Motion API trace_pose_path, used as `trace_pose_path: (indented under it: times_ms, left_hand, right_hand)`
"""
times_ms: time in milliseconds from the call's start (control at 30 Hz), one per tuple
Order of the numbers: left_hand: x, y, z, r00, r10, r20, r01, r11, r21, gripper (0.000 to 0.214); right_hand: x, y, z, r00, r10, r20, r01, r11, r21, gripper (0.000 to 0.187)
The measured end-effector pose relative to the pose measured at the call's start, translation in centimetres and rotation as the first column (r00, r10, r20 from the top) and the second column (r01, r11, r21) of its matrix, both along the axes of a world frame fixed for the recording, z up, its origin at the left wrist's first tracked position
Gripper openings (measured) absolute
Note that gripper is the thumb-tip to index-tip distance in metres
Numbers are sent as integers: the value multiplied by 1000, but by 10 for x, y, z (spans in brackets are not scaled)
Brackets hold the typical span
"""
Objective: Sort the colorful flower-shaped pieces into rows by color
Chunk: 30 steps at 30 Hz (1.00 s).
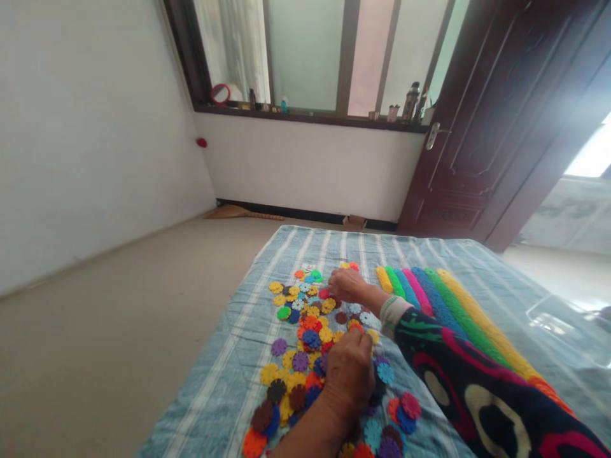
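A heap of flat, flower-shaped plastic discs (pixel 305 331) in many colours lies on a blue striped cloth (pixel 229 381). My left hand (pixel 351 375) rests over the near part of the heap, fingers curled and pinched on an orange disc (pixel 356 326). My right hand (pixel 346 284), in a dark patterned sleeve, reaches to the far side of the heap with its fingers closed on a red disc (pixel 324 293). To the right lie several long rods of stacked discs (pixel 443 305), yellow, green, blue and pink.
The cloth covers a low surface with bare floor (pixel 119 318) to the left. A white wall and a window sill with bottles (pixel 410 102) stand ahead, a dark wooden door (pixel 477 127) at the right. A clear plastic bag (pixel 554 318) lies at the far right.
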<state>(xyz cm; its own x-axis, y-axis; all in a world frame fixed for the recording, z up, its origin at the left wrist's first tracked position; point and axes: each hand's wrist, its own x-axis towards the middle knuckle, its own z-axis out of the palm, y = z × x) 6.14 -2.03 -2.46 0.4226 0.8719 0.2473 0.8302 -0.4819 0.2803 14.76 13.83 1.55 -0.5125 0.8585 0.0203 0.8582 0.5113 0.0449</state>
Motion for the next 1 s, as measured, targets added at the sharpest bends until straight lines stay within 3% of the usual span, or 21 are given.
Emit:
trace_pose_path:
  times_ms: [133, 400, 500, 733, 1000]
  left_hand:
    - [1, 1, -2, 1000, -1, -6, 1, 1000, 8, 23]
    - [1, 1, -3, 1000, 4, -30, -3, 1000, 20, 28]
    - [0, 0, -1, 999, 4, -33, -3, 1000, 7, 26]
    - [1, 0, 0, 1000, 7, -21, -7, 1000, -4, 22]
    - [1, 1, -4, 1000, 8, -25, -7, 999, 44, 23]
  right_hand:
    - [-2, 7, 9, 999, -45, -20, 45, 999, 15, 32]
    - [-30, 24, 9, 997, 56, -46, -56, 998, -4, 38]
    - [-22, 26, 4, 1000, -3, -6, 3, 1000, -24, 24]
    - [0, 27, 9, 992, -117, 43, 118, 992, -39, 36]
    - [-24, 33, 6, 999, 8, -37, -10, 999, -30, 29]
